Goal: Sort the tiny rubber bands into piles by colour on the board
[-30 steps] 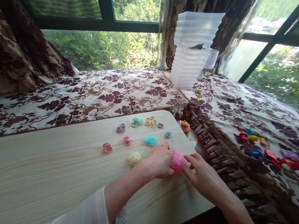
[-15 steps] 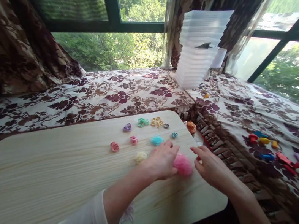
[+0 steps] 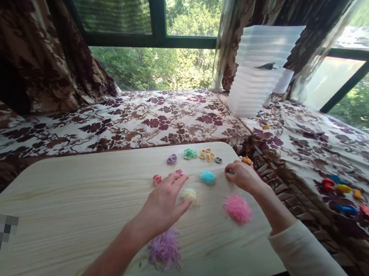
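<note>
My right hand (image 3: 244, 177) is closed at the table's right back edge, its fingertips on a small teal hair tie (image 3: 231, 171). My left hand (image 3: 163, 201) hovers with fingers apart beside a cream pile (image 3: 189, 196) of thin strands. Its fingertips partly hide a pink hair tie (image 3: 179, 172), and a coral-red hair tie (image 3: 157, 180) lies to their left. A fluffy blue pile (image 3: 207, 176) sits between the hands. Pink strands (image 3: 238, 209) lie heaped below my right hand, purple strands (image 3: 165, 249) below my left.
Along the back of the wooden table (image 3: 81, 196) lie purple (image 3: 172, 158), green (image 3: 189, 154), yellow (image 3: 207, 155) and dark (image 3: 218, 160) bands. An orange bundle (image 3: 246, 160) is behind my right hand. White stacked trays (image 3: 263, 75) and colourful toys (image 3: 343, 188) stand on the flowered cloth.
My right hand has moved back from beside the pink heap to the teal hair tie. My left hand has moved left, off the pink heap, uncovering the purple heap. The view has shifted.
</note>
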The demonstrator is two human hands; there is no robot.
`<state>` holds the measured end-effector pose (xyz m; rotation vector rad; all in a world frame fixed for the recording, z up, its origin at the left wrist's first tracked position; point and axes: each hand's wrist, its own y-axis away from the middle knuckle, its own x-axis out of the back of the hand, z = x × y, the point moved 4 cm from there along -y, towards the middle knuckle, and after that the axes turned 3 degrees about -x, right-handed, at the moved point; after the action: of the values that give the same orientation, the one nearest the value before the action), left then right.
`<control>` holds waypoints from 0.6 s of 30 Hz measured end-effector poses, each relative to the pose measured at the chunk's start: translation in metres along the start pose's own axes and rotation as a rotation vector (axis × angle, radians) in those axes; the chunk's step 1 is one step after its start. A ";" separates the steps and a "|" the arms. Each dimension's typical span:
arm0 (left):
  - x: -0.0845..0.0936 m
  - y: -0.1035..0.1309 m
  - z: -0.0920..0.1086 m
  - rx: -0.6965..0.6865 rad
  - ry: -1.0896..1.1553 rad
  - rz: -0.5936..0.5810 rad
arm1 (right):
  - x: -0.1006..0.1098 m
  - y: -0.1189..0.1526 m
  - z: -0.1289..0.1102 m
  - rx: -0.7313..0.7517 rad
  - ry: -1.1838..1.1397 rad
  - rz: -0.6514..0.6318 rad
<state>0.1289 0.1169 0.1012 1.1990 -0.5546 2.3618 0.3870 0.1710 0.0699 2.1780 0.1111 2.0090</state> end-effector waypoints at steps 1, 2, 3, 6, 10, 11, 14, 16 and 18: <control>0.003 0.006 -0.005 0.010 0.015 0.015 | 0.000 0.003 0.001 -0.004 0.019 -0.012; 0.007 0.012 -0.011 0.019 0.027 0.030 | 0.001 0.005 0.003 -0.011 0.036 -0.025; 0.010 0.018 -0.016 0.030 0.033 0.045 | 0.002 0.007 0.005 -0.018 0.052 -0.037; 0.017 0.031 -0.029 0.064 0.021 0.097 | 0.010 0.005 0.009 -0.035 0.084 -0.047; 0.025 0.037 -0.038 0.064 0.023 0.151 | 0.022 -0.024 0.002 -0.046 0.080 -0.031; 0.027 0.038 -0.038 0.062 0.026 0.159 | 0.023 -0.033 -0.002 -0.048 0.077 -0.032; 0.032 0.040 -0.040 0.062 0.044 0.169 | 0.018 -0.056 -0.014 -0.047 0.071 -0.039; 0.035 0.043 -0.042 0.069 0.058 0.165 | 0.013 -0.062 -0.017 -0.047 0.071 -0.045; 0.038 0.047 -0.046 0.088 0.058 0.162 | 0.009 -0.062 -0.014 -0.054 0.074 -0.058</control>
<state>0.0536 0.1095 0.1002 1.1578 -0.5523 2.5735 0.3781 0.2344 0.0692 2.0446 0.1261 2.0371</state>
